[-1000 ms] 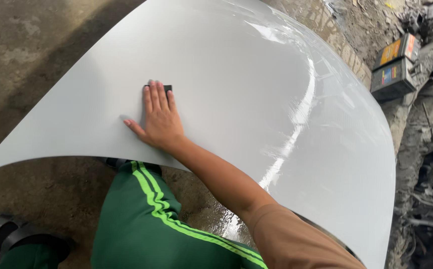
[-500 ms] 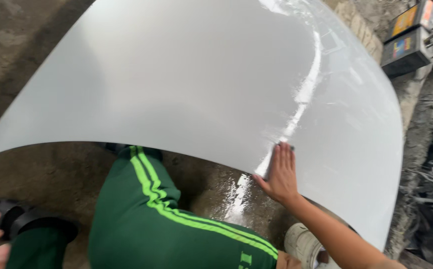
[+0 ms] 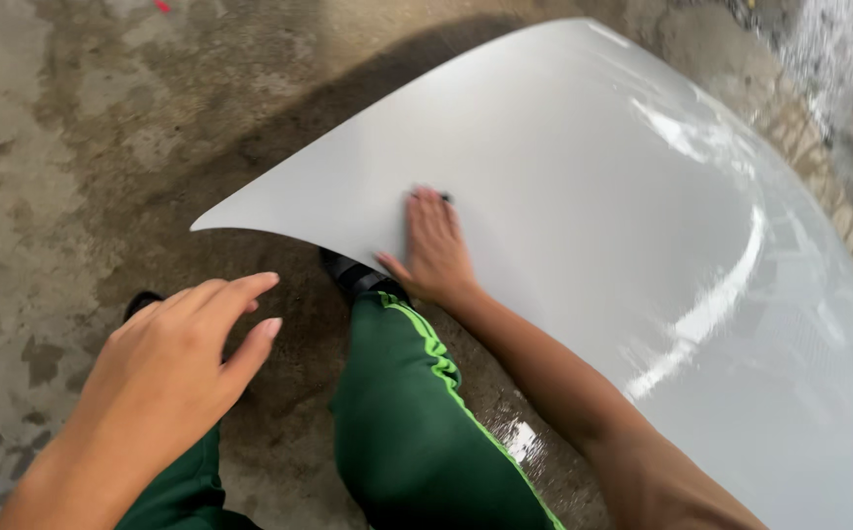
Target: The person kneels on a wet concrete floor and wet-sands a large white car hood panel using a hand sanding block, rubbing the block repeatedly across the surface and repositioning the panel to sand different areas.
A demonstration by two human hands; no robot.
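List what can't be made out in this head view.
- Dark pad under the right hand: fingers cover nearly all of it.
- Grey panel: cut off by right and bottom edges.
- Shoes: mostly hidden by panel and green trousers.
- Left hand: palm unseen.

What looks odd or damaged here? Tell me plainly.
Nothing looks damaged. The grey panel is smooth and glossy, with no visible dents. The right hand presses flat on it over a small dark object. The concrete floor is blotchy with damp stains.
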